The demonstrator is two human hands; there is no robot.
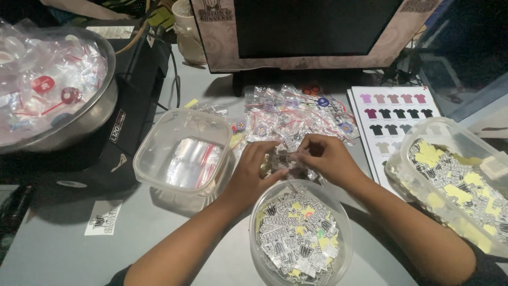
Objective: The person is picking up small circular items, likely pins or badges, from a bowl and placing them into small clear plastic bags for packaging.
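While your left hand (253,168) and right hand (324,154) pinch one small clear zip bag (286,159) between closed fingertips, packed clear bags (296,114) lie piled just beyond them, and the round clear plastic tub of black-and-yellow stickers (300,238) beneath your fingers looks far from used up.

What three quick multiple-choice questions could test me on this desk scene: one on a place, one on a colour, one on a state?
1. Where is the round clear plastic tub of printed stickers?
A. Nearest the person, below both hands
B. On the dark monitor
C. Inside the metal bowl

2. What colour stripe runs along the small clear zip bags in the square clear plastic container?
A. Green
B. Red
C. Blue

3. What are the left hand and right hand doing?
A. Resting flat and apart
B. Lifting a tub
C. Pinching a small clear packet together

Answers: 1 A, the tub sits at the near table edge under the wrists. 2 B, red strips show through the wall. 3 C, fingers of both hands meet on the packet.
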